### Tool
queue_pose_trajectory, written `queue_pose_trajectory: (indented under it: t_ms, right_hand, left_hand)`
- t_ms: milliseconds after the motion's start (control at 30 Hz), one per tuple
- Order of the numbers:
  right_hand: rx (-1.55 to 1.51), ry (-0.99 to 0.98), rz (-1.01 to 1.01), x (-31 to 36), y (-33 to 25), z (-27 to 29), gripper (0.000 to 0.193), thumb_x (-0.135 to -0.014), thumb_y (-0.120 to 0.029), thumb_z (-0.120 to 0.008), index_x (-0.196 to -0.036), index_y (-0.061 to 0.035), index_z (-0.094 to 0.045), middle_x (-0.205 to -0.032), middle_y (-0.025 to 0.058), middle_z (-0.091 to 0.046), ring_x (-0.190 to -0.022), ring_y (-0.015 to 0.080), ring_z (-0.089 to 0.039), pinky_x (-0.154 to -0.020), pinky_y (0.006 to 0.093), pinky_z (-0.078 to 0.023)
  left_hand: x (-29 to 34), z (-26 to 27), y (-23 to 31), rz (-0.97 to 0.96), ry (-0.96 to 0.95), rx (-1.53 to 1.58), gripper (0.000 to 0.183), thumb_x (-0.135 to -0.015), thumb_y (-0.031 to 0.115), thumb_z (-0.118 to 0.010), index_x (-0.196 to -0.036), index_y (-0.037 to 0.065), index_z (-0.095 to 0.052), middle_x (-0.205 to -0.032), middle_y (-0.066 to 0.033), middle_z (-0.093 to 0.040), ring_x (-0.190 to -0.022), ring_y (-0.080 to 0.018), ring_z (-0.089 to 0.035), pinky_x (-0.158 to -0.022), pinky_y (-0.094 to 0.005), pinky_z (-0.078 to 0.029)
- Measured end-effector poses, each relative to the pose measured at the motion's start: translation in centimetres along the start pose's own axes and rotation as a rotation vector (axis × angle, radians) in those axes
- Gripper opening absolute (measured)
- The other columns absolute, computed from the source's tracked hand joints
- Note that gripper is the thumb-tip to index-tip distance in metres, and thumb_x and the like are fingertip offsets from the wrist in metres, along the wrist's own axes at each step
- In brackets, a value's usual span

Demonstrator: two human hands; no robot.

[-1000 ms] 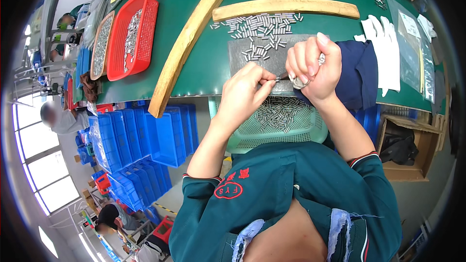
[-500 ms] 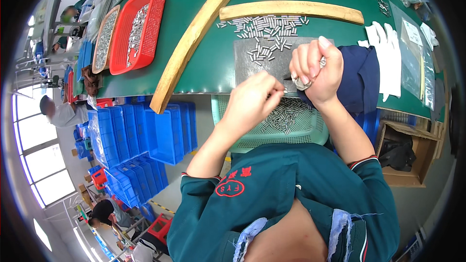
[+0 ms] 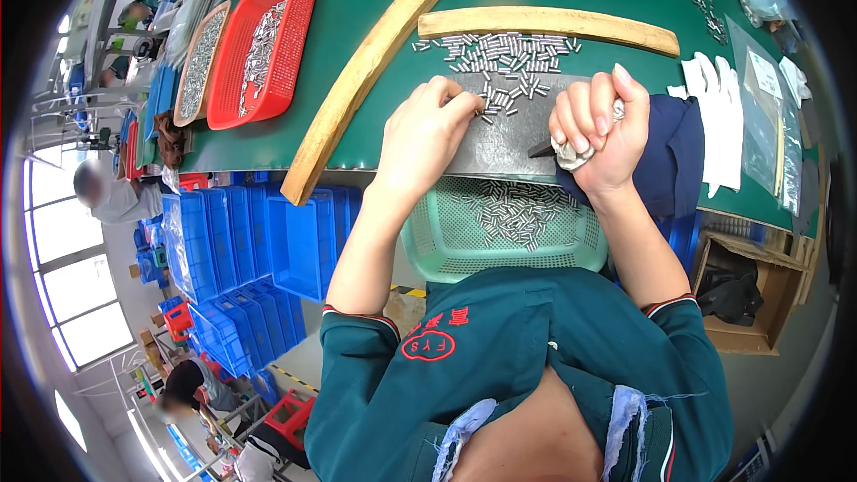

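My left hand (image 3: 421, 137) is over the left part of a grey metal plate (image 3: 500, 150), thumb and forefinger closed together beside small loose metal pins (image 3: 503, 98). What is between its fingertips is hidden. My right hand (image 3: 607, 129) is wrapped round a tool with a whitish wrapped handle (image 3: 571, 157); a narrow dark tip (image 3: 540, 150) sticks out to the left, over the plate. More pins spread behind the plate. Below the table's front edge, a pale green basket (image 3: 428, 245) holds many similar pins (image 3: 518, 219).
Two wooden strips (image 3: 544, 25) (image 3: 357, 80) border the pins. A red basket (image 3: 286, 62) and a tan tray (image 3: 189, 94) with metal parts stand left. Dark blue cloth (image 3: 669, 152) and white gloves (image 3: 716, 120) lie right. Blue crates (image 3: 299, 254) are stacked below the table's left side.
My left hand has moved away from beside the tool tip, up and left to the pins on the plate. My right hand keeps its grip on the tool. The view has shifted slightly.
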State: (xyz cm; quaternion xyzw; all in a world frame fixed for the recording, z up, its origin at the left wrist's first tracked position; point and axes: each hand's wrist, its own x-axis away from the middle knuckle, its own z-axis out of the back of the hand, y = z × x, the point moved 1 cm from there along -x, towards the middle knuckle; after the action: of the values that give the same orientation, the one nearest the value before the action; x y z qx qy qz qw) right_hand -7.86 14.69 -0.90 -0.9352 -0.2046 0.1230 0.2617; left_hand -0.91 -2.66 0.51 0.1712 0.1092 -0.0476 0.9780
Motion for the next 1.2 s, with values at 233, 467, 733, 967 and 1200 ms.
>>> queue_pose_trajectory:
  t_ms: [233, 467, 733, 967, 1200]
  right_hand:
    - [0.015, -0.016, 0.016, 0.4, -0.1, -0.3, 0.049, -0.093, -0.028, -0.030, -0.047, -0.0115, -0.032, -0.039, 0.0015, -0.030, -0.033, 0.0116, -0.030, -0.040, 0.0264, -0.035]
    - [0.097, -0.102, 0.053, 0.5, 0.3, -0.2, 0.049, -0.093, -0.025, -0.032, -0.046, -0.0097, -0.032, -0.038, 0.0033, -0.033, -0.033, 0.0117, -0.032, -0.038, 0.0261, -0.033]
    - [0.053, -0.098, 0.058, 0.6, 0.2, 0.0, 0.049, -0.093, -0.024, -0.029, -0.046, -0.0099, -0.032, -0.039, 0.0037, -0.033, -0.033, 0.0115, -0.031, -0.038, 0.0261, -0.033]
    - [0.190, -0.155, 0.082, 1.1, 0.3, -0.7, 0.050, -0.092, -0.020, -0.032, -0.044, -0.0079, -0.034, -0.038, 0.0046, -0.036, -0.035, 0.0112, -0.033, -0.038, 0.0254, -0.030]
    - [0.234, -0.060, 0.029, 0.6, 0.3, -0.3, 0.051, -0.093, -0.026, -0.027, -0.045, -0.0114, -0.031, -0.038, 0.0005, -0.031, -0.033, 0.0112, -0.028, -0.039, 0.0261, -0.033]
  left_hand:
    - [1.1, -0.3, 0.4, -0.028, -0.033, 0.065, 0.008, -0.076, 0.010, -0.064, -0.083, 0.007, -0.061, -0.078, -0.0052, -0.054, -0.073, -0.0215, -0.056, -0.064, -0.0306, -0.047]
    - [2.3, -2.3, 3.8, 0.111, 0.002, 0.315, 0.010, -0.074, 0.009, -0.068, -0.079, 0.005, -0.061, -0.070, -0.0038, -0.054, -0.055, -0.0125, -0.052, -0.052, -0.0252, -0.043]
    - [2.2, -2.5, 3.7, 0.137, 0.009, 0.344, 0.010, -0.073, 0.008, -0.069, -0.079, 0.004, -0.062, -0.069, -0.0035, -0.053, -0.052, -0.0114, -0.049, -0.050, -0.0253, -0.041]
    - [2.2, -2.6, 3.7, 0.141, 0.007, 0.368, 0.010, -0.073, 0.009, -0.068, -0.077, 0.005, -0.060, -0.071, -0.0054, -0.054, -0.060, -0.0179, -0.053, -0.055, -0.0301, -0.043]
    - [2.1, -2.7, 3.6, 0.132, -0.014, 0.387, 0.010, -0.073, 0.010, -0.066, -0.076, 0.005, -0.058, -0.072, -0.0062, -0.055, -0.065, -0.0228, -0.057, -0.059, -0.0341, -0.046]
